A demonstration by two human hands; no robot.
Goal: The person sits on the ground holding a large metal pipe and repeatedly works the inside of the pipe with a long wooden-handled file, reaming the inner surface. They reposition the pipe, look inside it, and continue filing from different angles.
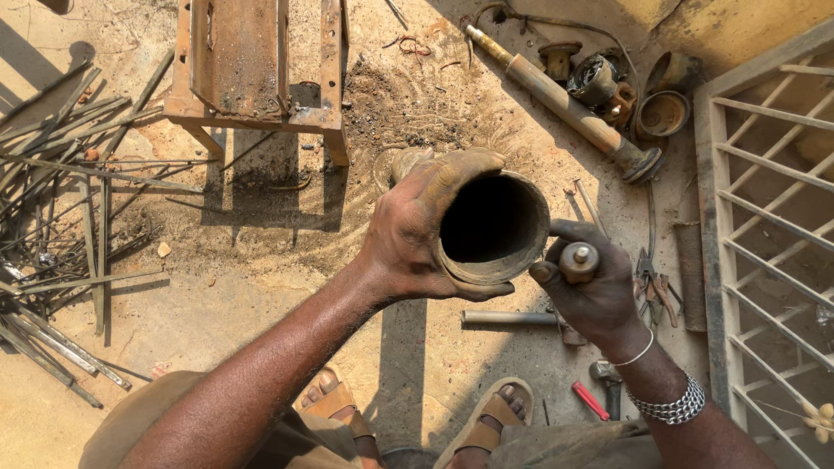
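At centre frame, above the sandy ground (261, 287), left hand (408, 234) wraps tight around a rusty pipe (493, 227), open mouth up. At three o'clock of it, right hand (595, 287) closes round a small metal knob (579, 259).

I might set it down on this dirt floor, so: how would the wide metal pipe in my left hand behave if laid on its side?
The pipe looks round and thick-walled, so it would likely roll on the ground unless blocked. It seems rigid and fairly heavy for its size; the left hand wraps it firmly. Its dusty, rusty surface probably grips rather than slips.
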